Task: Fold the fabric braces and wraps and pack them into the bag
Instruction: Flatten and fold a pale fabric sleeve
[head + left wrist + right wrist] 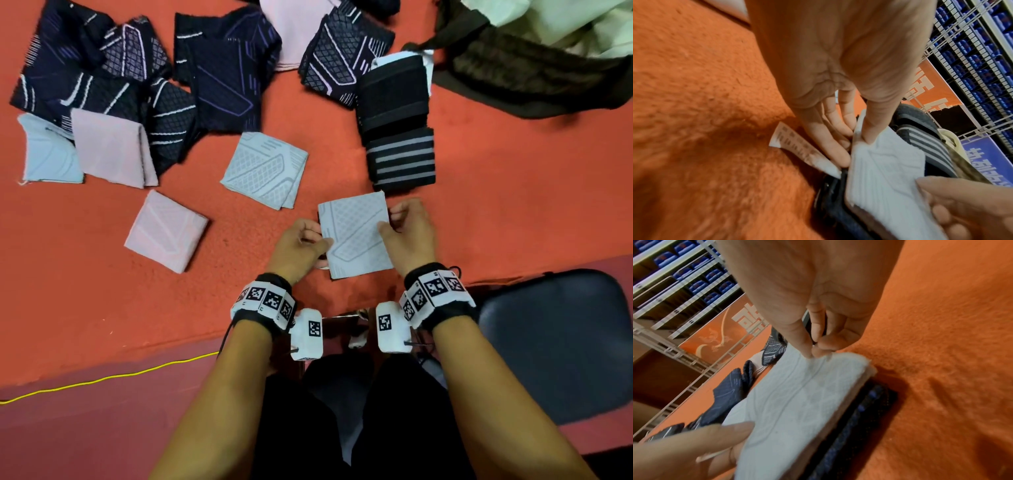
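Low in the middle of the head view, both hands hold a pale grey folded brace lying on the orange tabletop. The left hand pinches its left edge, thumb on top; the right hand pinches the right edge near the far corner. This looks like the folding step nearly finished, edges being squared. Next, I judge, comes a firm pinch to keep the layers together while it is carried to the bag at upper right. A dark layer shows under the brace in the wrist views; whether it is part of the brace or a separate piece is unclear. Further off lie other folded squares, a striped wrap and a dark heap; the bag's mouth is cut off.
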`<move>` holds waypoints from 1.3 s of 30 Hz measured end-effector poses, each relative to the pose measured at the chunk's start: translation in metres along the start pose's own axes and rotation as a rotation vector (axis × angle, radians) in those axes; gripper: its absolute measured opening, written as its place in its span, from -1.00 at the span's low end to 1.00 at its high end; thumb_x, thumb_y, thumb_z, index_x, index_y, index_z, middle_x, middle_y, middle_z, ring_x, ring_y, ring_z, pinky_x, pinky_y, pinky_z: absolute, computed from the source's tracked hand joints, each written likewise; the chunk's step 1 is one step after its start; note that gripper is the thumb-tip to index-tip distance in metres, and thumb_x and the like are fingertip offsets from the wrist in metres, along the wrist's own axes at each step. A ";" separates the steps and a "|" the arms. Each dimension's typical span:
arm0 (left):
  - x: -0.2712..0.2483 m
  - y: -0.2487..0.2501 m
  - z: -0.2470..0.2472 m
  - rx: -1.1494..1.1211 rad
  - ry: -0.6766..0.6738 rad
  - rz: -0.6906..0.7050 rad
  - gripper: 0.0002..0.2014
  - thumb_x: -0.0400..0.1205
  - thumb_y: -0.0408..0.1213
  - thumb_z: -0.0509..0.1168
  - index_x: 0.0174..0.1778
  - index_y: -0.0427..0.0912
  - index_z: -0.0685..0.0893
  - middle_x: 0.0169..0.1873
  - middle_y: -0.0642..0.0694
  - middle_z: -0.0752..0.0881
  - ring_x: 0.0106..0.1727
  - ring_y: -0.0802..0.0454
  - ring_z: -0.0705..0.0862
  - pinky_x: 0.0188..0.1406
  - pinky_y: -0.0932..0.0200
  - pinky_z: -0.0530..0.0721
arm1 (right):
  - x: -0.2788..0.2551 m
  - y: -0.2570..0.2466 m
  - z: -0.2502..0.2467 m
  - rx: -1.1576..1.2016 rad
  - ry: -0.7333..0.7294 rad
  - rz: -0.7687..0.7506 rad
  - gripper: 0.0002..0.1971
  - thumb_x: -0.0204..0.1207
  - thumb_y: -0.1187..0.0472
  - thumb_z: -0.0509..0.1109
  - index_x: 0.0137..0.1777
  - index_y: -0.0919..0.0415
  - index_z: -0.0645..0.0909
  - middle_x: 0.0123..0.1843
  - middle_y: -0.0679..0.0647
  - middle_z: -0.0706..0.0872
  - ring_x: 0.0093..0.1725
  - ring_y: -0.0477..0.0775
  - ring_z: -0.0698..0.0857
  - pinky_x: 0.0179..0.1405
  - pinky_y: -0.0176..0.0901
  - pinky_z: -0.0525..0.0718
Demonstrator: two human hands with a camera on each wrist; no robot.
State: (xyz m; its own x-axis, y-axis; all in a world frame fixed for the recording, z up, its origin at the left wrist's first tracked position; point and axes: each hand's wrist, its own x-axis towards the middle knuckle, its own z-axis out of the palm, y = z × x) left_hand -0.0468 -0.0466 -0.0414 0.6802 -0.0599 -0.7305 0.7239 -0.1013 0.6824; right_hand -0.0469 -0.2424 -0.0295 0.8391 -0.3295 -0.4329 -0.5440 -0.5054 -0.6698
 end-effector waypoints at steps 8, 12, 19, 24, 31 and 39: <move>0.006 -0.004 0.005 0.115 0.069 -0.014 -0.76 0.60 -0.35 0.47 0.05 -0.15 0.53 0.00 -0.15 0.62 -0.12 -0.10 0.73 -0.26 0.02 0.83 | -0.006 -0.005 0.005 -0.130 -0.038 -0.019 -0.76 0.52 0.29 0.43 0.13 0.13 0.50 0.14 0.03 0.49 -0.10 -0.03 0.56 -0.12 -0.23 0.46; 0.008 -0.003 0.003 0.146 0.098 -0.028 -0.69 0.57 -0.31 0.51 0.14 -0.16 0.56 -0.02 -0.11 0.67 -0.15 -0.08 0.77 -0.26 0.05 0.82 | 0.000 0.006 0.006 -0.132 -0.091 0.030 -0.80 0.55 0.19 0.47 0.01 0.08 0.47 0.12 0.03 0.58 -0.02 0.01 0.62 -0.10 -0.28 0.49; 0.011 0.007 -0.001 0.184 0.043 -0.089 -0.73 0.58 -0.27 0.51 0.14 -0.26 0.68 -0.05 -0.17 0.82 -0.05 -0.13 0.82 -0.05 -0.06 0.84 | 0.003 0.009 0.009 -0.107 -0.138 0.072 -0.80 0.55 0.17 0.45 -0.01 0.06 0.44 0.03 0.05 0.64 -0.02 0.07 0.62 -0.11 -0.15 0.47; 0.009 0.007 -0.002 0.182 -0.007 -0.075 -0.79 0.63 -0.28 0.46 0.13 -0.20 0.65 -0.03 -0.12 0.77 -0.08 -0.01 0.80 -0.16 0.14 0.81 | 0.005 0.001 0.011 -0.072 -0.147 0.098 -0.81 0.55 0.23 0.42 0.02 0.12 0.43 -0.02 0.06 0.62 -0.05 0.08 0.61 -0.16 -0.14 0.49; 0.013 0.013 -0.011 0.146 0.050 -0.024 -0.82 0.66 -0.33 0.41 0.13 -0.30 0.64 -0.05 -0.23 0.72 -0.40 0.01 0.74 -0.58 0.24 0.60 | 0.004 -0.011 0.014 0.006 -0.169 0.032 -0.83 0.60 0.21 0.39 0.05 0.09 0.42 -0.15 -0.07 0.53 -0.22 -0.10 0.53 -0.26 -0.22 0.44; 0.021 0.026 -0.029 0.126 0.114 0.047 -0.93 0.68 -0.46 0.34 -0.02 -0.22 0.62 -0.23 -0.05 0.64 -0.33 0.10 0.65 -0.49 0.37 0.61 | 0.004 -0.031 0.028 0.063 -0.162 -0.081 -0.82 0.59 0.32 0.36 0.11 0.09 0.48 0.21 0.06 0.59 0.03 -0.06 0.57 -0.10 -0.57 0.43</move>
State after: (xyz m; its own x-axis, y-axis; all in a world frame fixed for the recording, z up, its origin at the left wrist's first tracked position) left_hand -0.0103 -0.0216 -0.0383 0.7268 0.0447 -0.6854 0.6757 -0.2251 0.7019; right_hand -0.0267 -0.2054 -0.0269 0.8724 -0.1546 -0.4637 -0.4775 -0.4721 -0.7410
